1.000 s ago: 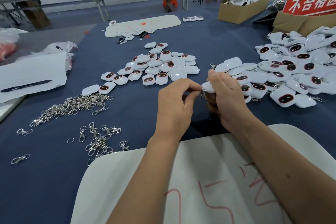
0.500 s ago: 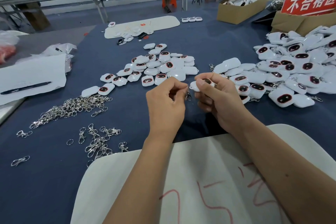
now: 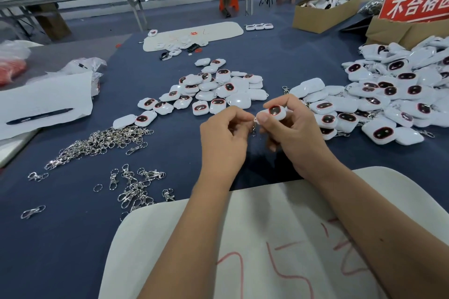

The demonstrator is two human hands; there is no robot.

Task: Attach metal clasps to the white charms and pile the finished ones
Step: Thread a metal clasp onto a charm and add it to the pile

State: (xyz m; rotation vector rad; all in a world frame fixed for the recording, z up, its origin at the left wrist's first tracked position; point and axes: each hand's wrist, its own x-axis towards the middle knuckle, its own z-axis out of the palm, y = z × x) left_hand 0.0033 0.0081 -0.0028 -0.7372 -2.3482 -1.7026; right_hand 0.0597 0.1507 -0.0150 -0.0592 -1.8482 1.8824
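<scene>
My right hand point(image 3: 295, 138) pinches a white charm point(image 3: 275, 112) with a dark red-rimmed oval facing up, held above the blue table. My left hand point(image 3: 224, 139) is just left of it, fingers curled, pinching a small metal clasp point(image 3: 254, 128) that hangs at the charm's left corner. A loose pile of white charms point(image 3: 213, 90) lies beyond my hands. A larger heap of charms with clasps point(image 3: 388, 94) spreads to the right. Metal clasps point(image 3: 102, 143) lie heaped at the left, and a smaller cluster of clasps point(image 3: 136, 189) lies nearer.
A white board with red marks point(image 3: 267, 238) lies under my forearms. White paper with a black pen point(image 3: 38, 116) lies at the left edge. Cardboard boxes point(image 3: 323, 14) and a red sign point(image 3: 415, 5) stand at the back right. Another white board point(image 3: 192, 34) lies far back.
My right hand turned the charm so its dark oval faces up. Both hands shifted slightly left and my left hand drew a little apart from the right.
</scene>
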